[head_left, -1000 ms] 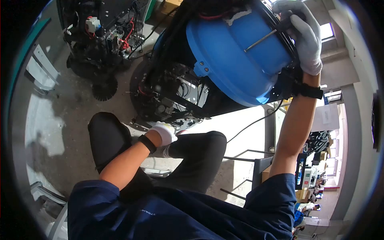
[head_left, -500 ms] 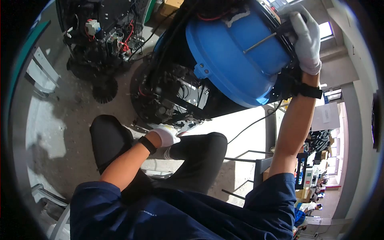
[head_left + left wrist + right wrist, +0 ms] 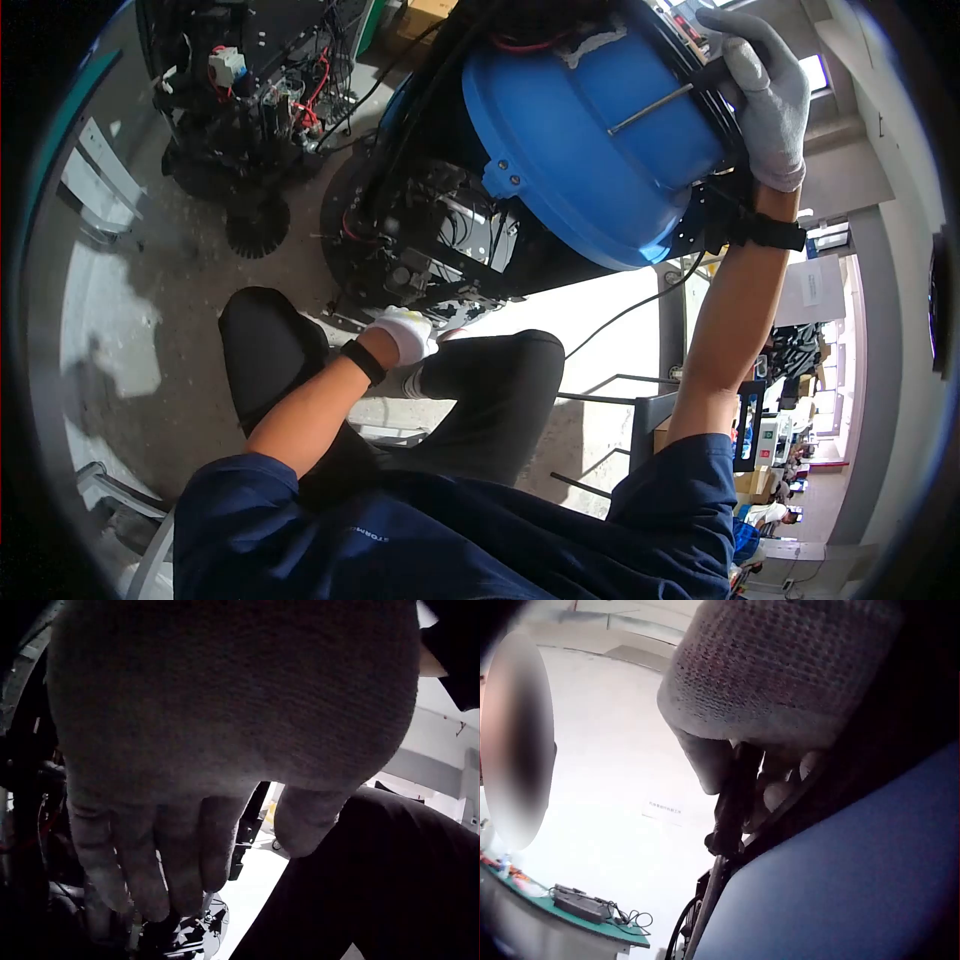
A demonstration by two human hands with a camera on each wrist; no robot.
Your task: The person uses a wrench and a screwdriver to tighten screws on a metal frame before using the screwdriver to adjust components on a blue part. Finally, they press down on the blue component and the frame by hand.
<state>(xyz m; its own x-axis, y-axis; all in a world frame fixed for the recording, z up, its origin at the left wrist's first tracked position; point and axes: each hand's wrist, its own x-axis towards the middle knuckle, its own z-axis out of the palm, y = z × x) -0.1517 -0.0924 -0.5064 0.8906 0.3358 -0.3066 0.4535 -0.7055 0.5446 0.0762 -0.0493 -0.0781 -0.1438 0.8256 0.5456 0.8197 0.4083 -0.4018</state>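
Note:
My gloved right hand (image 3: 775, 110) grips the dark handle of a screwdriver (image 3: 650, 108) at the edge of a large blue plastic housing (image 3: 580, 165). The metal shaft slants over the blue surface in the head view; in the right wrist view the handle (image 3: 735, 799) shows under the glove. Low at the machine's exposed base (image 3: 410, 275), among cables and metal parts, is my gloved left hand (image 3: 402, 334). Its fingers (image 3: 180, 855) reach down loosely extended, thumb apart, fingertips at the machine's parts in the left wrist view. What the fingertips touch is hidden in shadow.
A second black machine (image 3: 270, 90) with red wires and a round brush (image 3: 258, 225) stands at the left. My bent knee (image 3: 500, 375) is close to the left hand. A black cable (image 3: 630, 315) hangs from the housing toward a dark stand (image 3: 655, 415).
The right hand's index finger has lifted and straightened somewhat from the handle, and the hand has shifted slightly. The left hand stays at the machine's base with only a small shift.

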